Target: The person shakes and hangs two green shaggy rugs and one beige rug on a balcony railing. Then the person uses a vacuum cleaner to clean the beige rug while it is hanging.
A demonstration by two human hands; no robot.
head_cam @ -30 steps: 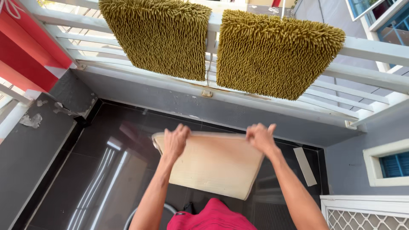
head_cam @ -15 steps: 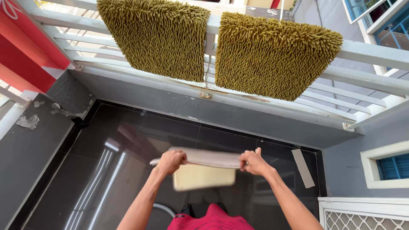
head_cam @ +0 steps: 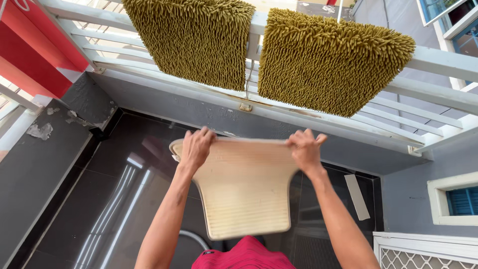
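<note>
Mat (head_cam: 244, 189) higher, near railing (head_cam: 438, 60)

Cream ribbed mat (head_cam: 244, 192), backing side up, hanging from its gripped top edge, lower end slightly curled

Single view only, head-mounted, so no second camera shares the scene. It looks steeply down and forward from the person's head over a balcony. Both forearms enter from the bottom edge, close to the lens. The dark tiled floor (head_cam: 124, 174) lies well below. The white railing (head_cam: 438, 60) crosses the top of the frame, farther off, seen from above and tilted slightly.
</note>
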